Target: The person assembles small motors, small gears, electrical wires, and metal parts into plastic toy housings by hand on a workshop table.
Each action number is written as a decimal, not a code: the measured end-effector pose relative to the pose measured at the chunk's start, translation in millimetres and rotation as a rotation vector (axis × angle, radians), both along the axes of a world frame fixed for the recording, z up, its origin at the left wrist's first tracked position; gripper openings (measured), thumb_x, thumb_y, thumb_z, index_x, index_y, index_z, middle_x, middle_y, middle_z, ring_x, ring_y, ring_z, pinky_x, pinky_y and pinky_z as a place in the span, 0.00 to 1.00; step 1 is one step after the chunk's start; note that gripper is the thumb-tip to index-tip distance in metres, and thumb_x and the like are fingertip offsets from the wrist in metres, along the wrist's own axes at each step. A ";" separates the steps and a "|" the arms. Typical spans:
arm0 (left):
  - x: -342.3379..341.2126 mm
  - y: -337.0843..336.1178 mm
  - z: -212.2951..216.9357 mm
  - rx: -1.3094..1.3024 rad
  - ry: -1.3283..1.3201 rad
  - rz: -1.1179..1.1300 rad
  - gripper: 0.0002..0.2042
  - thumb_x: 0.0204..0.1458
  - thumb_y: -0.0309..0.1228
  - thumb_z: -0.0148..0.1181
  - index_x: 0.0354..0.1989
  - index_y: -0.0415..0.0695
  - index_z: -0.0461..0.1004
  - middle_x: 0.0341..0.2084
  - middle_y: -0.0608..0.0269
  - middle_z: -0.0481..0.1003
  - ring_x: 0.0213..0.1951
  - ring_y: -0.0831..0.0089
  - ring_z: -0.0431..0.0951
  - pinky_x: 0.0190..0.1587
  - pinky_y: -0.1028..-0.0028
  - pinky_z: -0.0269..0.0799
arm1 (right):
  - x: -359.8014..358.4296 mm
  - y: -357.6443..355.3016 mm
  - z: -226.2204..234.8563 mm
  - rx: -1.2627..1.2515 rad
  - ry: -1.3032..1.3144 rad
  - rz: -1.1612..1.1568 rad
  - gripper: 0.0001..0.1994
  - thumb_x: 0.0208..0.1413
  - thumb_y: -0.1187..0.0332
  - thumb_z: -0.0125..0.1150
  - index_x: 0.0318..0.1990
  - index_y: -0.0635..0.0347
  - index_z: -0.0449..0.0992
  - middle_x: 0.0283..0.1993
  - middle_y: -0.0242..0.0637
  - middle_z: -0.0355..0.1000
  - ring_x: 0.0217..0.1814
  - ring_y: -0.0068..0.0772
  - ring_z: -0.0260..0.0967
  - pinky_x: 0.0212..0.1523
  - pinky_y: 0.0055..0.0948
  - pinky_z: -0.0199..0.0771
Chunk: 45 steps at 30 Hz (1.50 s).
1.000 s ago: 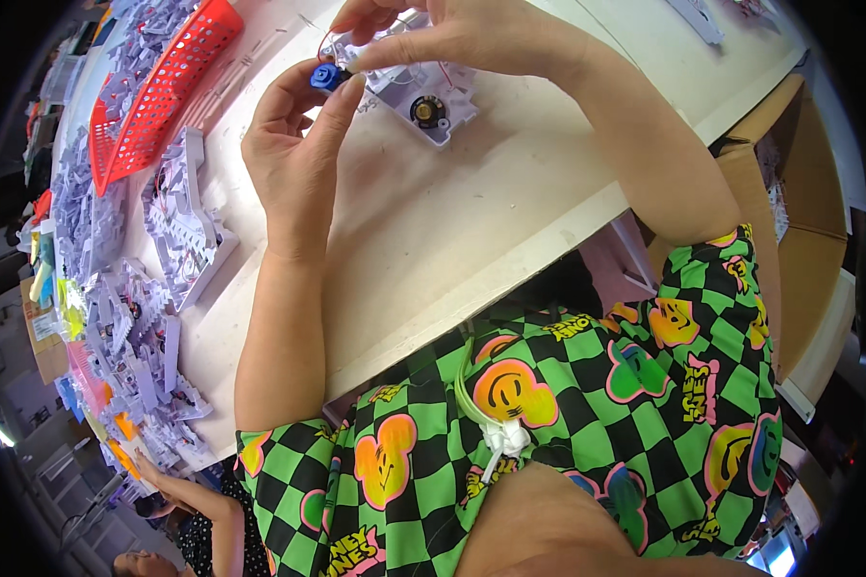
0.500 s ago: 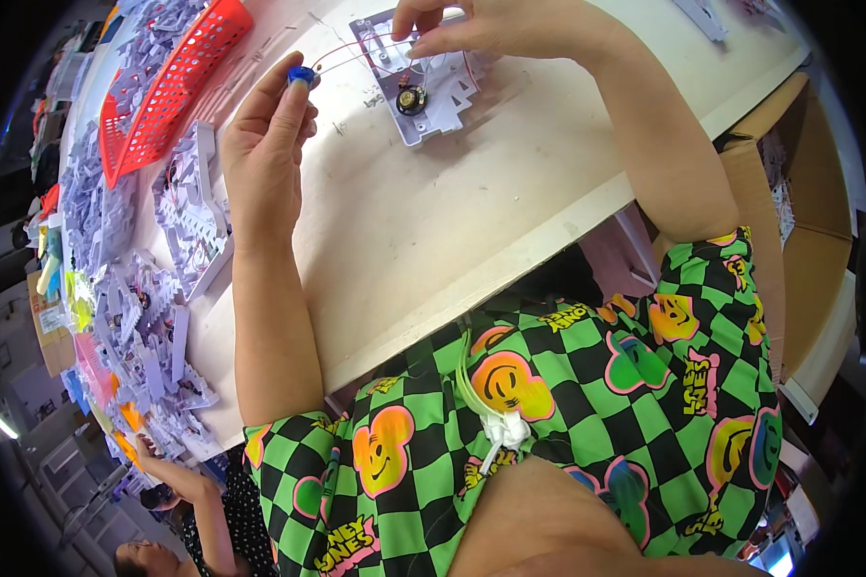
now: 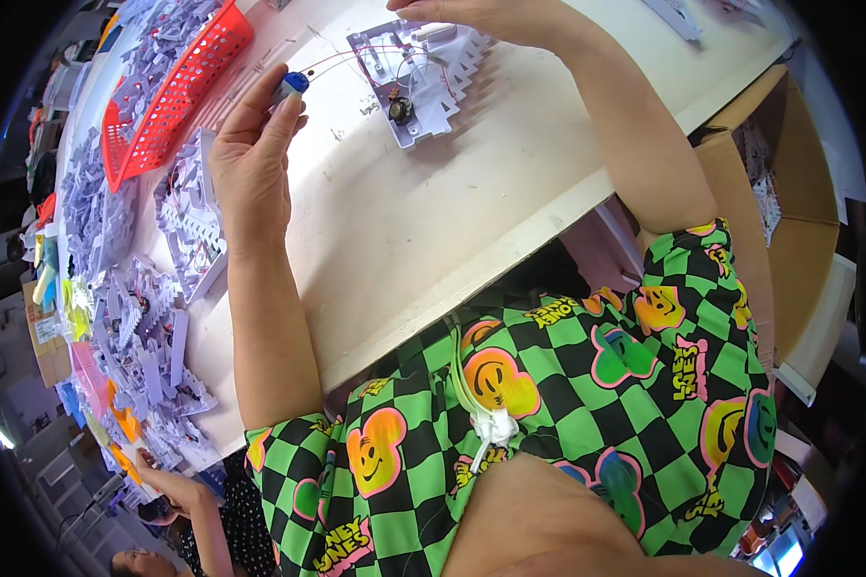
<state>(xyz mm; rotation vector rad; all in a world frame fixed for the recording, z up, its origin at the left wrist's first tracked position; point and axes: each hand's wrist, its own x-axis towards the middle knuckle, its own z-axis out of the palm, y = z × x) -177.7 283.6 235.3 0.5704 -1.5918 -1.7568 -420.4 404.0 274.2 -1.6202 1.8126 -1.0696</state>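
My left hand (image 3: 260, 135) is closed on a small blue-and-white part (image 3: 293, 85), pinched between thumb and fingers. From it, thin red and white wires (image 3: 361, 50) run right to a pale grey plastic housing (image 3: 394, 72) lying on the table. Inside that housing sit a round black component (image 3: 400, 110), loose wiring and a white cylindrical piece (image 3: 435, 32). Above its far edge is my right hand (image 3: 486, 17), with fingers stretched leftward and partly cut off by the top of the picture. Nothing shows in its visible fingers.
A red perforated basket (image 3: 168, 106) holds many pale plastic pieces. Piled housings (image 3: 149, 337) cover the table's left side, where another person's arm (image 3: 188, 495) reaches in. An open cardboard box (image 3: 799, 192) stands right of the table's front edge (image 3: 510, 260).
My right hand has moved up, away from the wires, toward the far edge of the housing. More of the housing's toothed side now shows. My left hand still holds the blue-and-white part.
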 end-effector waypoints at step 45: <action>-1.1 -5.7 -0.8 -0.116 -0.156 0.143 0.14 0.52 0.38 0.65 0.34 0.37 0.81 0.23 0.67 0.77 0.22 0.84 0.71 0.25 0.83 0.66 | 71.3 -40.4 -10.3 -0.342 0.175 0.136 0.12 0.50 0.63 0.63 0.39 0.59 0.79 0.31 0.39 0.77 0.33 0.33 0.74 0.37 0.28 0.73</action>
